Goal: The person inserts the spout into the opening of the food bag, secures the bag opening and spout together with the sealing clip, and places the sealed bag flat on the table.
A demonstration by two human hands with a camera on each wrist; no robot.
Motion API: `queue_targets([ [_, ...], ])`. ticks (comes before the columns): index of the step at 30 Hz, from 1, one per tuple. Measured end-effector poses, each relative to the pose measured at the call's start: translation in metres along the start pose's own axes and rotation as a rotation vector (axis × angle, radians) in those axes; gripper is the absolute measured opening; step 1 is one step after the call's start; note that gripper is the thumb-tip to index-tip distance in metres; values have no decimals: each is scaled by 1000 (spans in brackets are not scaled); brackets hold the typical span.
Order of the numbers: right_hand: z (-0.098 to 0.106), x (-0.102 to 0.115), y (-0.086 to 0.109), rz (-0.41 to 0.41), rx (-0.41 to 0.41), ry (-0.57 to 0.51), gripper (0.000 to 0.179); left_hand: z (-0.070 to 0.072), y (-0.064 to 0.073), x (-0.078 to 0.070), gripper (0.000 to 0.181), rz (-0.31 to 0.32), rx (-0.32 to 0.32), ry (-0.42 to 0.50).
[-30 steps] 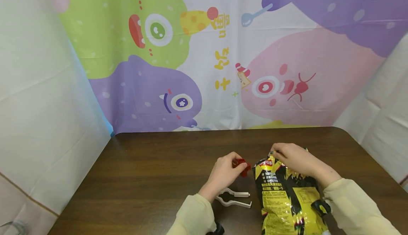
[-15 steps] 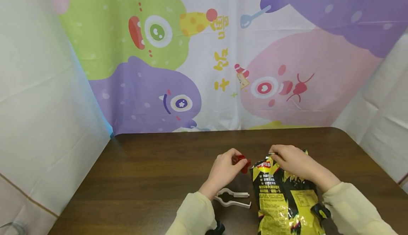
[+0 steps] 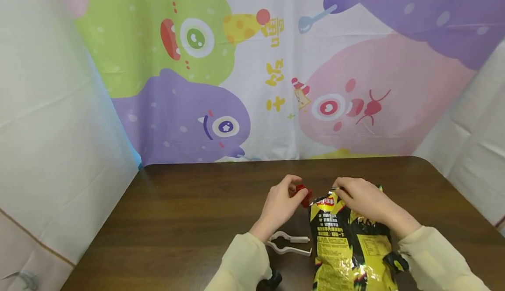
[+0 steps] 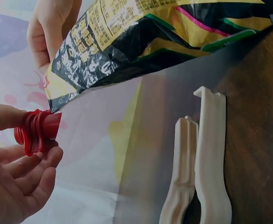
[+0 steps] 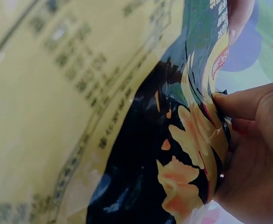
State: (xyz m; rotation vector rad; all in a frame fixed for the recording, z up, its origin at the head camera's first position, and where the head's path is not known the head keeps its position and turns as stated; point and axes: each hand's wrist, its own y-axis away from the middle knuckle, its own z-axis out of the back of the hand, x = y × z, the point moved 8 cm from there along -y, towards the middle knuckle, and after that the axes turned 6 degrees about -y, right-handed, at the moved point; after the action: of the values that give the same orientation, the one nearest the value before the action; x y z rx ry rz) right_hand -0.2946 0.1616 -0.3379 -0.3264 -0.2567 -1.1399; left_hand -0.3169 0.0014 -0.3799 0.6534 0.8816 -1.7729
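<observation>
My left hand (image 3: 281,203) pinches a small red ribbed plastic piece (image 4: 36,130) between thumb and fingers, like a cap or spout. Its narrower tube end points towards the top corner of a black and yellow snack bag (image 3: 333,249). At the bag's upper edge, my right hand (image 3: 364,201) grips the foil, thumb on the printed side; the fingers behind are partly hidden. The bag stands tilted, its top raised, with the red piece right beside its upper left corner. Below the left hand, a white plastic bag clip (image 3: 298,239) lies with its two arms spread.
The brown wooden table (image 3: 177,221) reaches back to a cartoon-printed curtain (image 3: 276,142). White cloth walls (image 3: 59,85) rise at both sides. Black wrist straps sit at the cuffs of pale yellow sleeves (image 3: 240,260).
My left hand has risen slightly and moved a little right with the red piece. The bag has shifted slightly left, its upper corner now beside that piece. My right hand keeps its grip.
</observation>
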Motion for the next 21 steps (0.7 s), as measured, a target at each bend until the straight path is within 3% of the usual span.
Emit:
queue_targets([
  [6, 1, 0, 1, 0, -4, -2, 13, 1, -1, -12, 22, -39, -5, 1],
  [21, 3, 5, 2, 21, -23, 20, 13, -9, -1, -19, 21, -17, 29, 112],
])
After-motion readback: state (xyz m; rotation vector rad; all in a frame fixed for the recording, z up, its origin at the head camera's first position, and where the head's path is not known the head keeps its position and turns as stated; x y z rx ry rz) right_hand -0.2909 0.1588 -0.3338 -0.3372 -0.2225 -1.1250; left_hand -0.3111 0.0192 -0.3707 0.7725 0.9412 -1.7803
